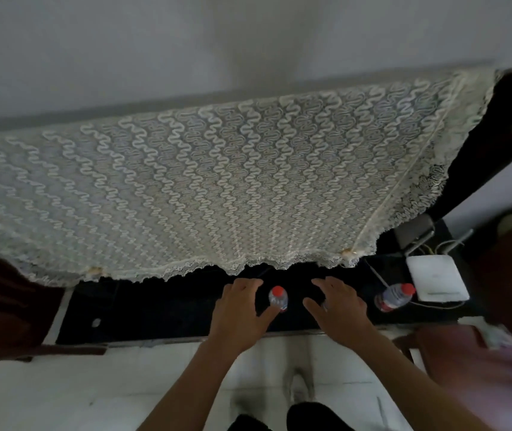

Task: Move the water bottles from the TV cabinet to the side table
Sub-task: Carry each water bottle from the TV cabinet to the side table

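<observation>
Bottles with red caps stand on the dark TV cabinet (155, 309), below the hem of a lace cloth (217, 181) draped over the screen. Going left to right: my left hand (242, 315) is spread, fingers apart, with the first water bottle (278, 298) upright at its 3 o'clock, thumb tip touching its base, not yet clasped. My right hand (338, 309) is open too, holding nothing, near that bottle's 3 o'clock. At its own 3 o'clock the second water bottle (394, 297) stands, just beside a white box (435, 276) with cables.
</observation>
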Tool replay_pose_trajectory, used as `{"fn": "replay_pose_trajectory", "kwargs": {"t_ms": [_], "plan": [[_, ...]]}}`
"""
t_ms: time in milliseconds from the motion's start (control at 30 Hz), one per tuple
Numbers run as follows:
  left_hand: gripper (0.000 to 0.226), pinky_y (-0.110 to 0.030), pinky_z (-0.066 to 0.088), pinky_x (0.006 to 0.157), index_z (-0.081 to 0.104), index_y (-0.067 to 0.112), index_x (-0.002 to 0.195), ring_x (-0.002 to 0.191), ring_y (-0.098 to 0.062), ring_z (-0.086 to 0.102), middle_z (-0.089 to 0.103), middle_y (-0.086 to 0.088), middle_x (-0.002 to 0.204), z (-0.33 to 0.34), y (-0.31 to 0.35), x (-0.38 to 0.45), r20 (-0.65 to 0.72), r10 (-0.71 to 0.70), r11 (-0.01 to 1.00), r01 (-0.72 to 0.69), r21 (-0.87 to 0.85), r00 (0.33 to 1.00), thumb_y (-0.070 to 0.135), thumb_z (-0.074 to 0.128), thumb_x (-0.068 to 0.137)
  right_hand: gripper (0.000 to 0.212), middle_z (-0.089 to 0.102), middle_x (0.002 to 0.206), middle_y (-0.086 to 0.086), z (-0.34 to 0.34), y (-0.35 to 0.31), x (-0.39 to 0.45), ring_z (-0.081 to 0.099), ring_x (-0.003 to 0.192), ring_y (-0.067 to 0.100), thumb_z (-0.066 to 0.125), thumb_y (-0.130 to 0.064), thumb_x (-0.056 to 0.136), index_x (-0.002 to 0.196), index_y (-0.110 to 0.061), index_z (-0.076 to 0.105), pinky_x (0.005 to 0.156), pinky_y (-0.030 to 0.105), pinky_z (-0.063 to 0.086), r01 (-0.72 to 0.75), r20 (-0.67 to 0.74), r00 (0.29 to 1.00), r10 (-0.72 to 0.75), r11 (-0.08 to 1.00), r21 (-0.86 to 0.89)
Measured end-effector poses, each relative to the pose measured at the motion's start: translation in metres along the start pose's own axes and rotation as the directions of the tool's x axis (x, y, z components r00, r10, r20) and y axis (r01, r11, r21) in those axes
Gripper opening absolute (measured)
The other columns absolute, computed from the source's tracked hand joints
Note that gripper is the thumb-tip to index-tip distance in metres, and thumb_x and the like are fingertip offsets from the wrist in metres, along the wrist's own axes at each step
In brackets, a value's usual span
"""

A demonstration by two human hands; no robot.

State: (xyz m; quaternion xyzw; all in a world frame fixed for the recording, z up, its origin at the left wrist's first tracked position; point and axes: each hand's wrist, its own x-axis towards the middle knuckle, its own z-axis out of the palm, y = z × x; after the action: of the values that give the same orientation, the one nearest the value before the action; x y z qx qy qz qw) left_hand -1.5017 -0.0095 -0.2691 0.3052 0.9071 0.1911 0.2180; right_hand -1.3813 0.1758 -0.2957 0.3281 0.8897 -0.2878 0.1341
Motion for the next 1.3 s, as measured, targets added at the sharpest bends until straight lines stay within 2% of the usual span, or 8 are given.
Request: {"fn": "replay_pose_trajectory", "kwargs": {"t_ms": [133,233,367,500,767,900,1100,1300], "plan": [[0.058,-0.039,0.047,0.097,0.052,0.026,0.131,0.121,-0.019,0.047,0.053,0.005,0.133,0.021,-0.007,0.037,0.092,0.069,0.996,-0.064,-0.055,0.993,0.062,0.06,0.086,0.06,0.039,0.151,-0.002,0.015,0.006,0.002,0.039,0.136,0.025,0.051,-0.06,0.09,0.143,-0.034,0.042,0.108,0.047,0.036,-0.129,-0.022,0.991,0.131,0.99,0.063],[0.059,-0.041,0.048,0.098,0.05,0.025,0.133,0.122,-0.02,0.047,0.051,0.003,0.134,0.036,-0.025,0.057,0.169,0.094,0.993,-0.079,-0.092,0.981,0.06,0.061,0.087,0.06,0.041,0.15,-0.001,0.034,0.005,-0.003,0.042,0.133,0.027,0.052,-0.06,0.089,0.142,-0.032,0.044,0.106,0.048,0.039,-0.173,-0.048,0.983,0.176,0.983,0.064],[0.058,-0.041,0.05,0.098,0.048,0.024,0.134,0.121,-0.022,0.051,0.051,-0.001,0.132,0.055,-0.052,0.079,0.257,0.133,0.986,-0.101,-0.135,0.957,0.054,0.066,0.088,0.062,0.036,0.155,-0.001,0.06,-0.007,-0.004,0.035,0.139,0.024,0.049,-0.059,0.092,0.147,-0.033,0.038,0.11,0.05,0.033,-0.218,-0.047,0.974,0.22,0.975,0.035],[0.054,-0.035,0.05,0.093,0.051,0.022,0.132,0.117,-0.019,0.054,0.052,-0.001,0.13,0.071,-0.076,0.095,0.284,0.184,0.978,-0.146,-0.152,0.941,0.046,0.071,0.088,0.062,0.033,0.156,-0.001,0.085,-0.014,0.006,0.031,0.142,0.024,0.047,-0.058,0.093,0.149,-0.032,0.034,0.111,0.05,0.032,-0.274,-0.062,0.958,0.279,0.958,0.078],[0.069,-0.031,0.041,0.099,0.041,0.02,0.142,0.131,-0.023,0.043,0.046,-0.003,0.141,0.125,-0.115,0.124,0.345,0.255,0.966,-0.251,-0.057,0.903,0.046,0.073,0.086,0.063,0.029,0.159,0.0,0.145,0.0,0.032,0.027,0.145,0.027,0.045,-0.059,0.094,0.15,-0.034,0.032,0.114,0.052,0.028,-0.347,-0.093,0.923,0.373,0.913,0.216],[0.077,-0.033,0.042,0.102,0.038,0.018,0.145,0.133,-0.024,0.045,0.044,-0.004,0.145,0.158,-0.128,0.141,0.332,0.244,0.97,-0.229,-0.084,0.911,0.04,0.078,0.083,0.063,0.027,0.16,0.002,0.173,0.014,0.041,0.023,0.146,0.027,0.045,-0.059,0.094,0.15,-0.034,0.03,0.115,0.052,0.024,-0.376,-0.087,0.912,0.402,0.9,0.219],[0.076,-0.032,0.046,0.101,0.043,0.018,0.14,0.125,-0.02,0.05,0.049,-0.001,0.136,0.198,-0.142,0.158,0.302,0.263,0.963,-0.232,-0.133,0.916,0.035,0.084,0.078,0.062,0.026,0.16,0.001,0.199,0.034,0.034,0.023,0.146,0.028,0.044,-0.057,0.095,0.15,-0.035,0.03,0.115,0.053,0.024,-0.426,-0.052,0.892,0.45,0.872,0.242],[0.061,-0.031,0.051,0.089,0.055,0.02,0.124,0.11,-0.016,0.058,0.055,0.006,0.116,0.227,-0.142,0.167,0.123,0.228,0.951,-0.194,-0.241,0.966,0.024,0.087,0.074,0.058,0.025,0.16,0.0,0.21,0.045,0.027,0.021,0.147,0.028,0.044,-0.056,0.096,0.149,-0.037,0.031,0.116,0.054,0.022,-0.469,-0.029,0.869,0.495,0.84,0.274]]}}
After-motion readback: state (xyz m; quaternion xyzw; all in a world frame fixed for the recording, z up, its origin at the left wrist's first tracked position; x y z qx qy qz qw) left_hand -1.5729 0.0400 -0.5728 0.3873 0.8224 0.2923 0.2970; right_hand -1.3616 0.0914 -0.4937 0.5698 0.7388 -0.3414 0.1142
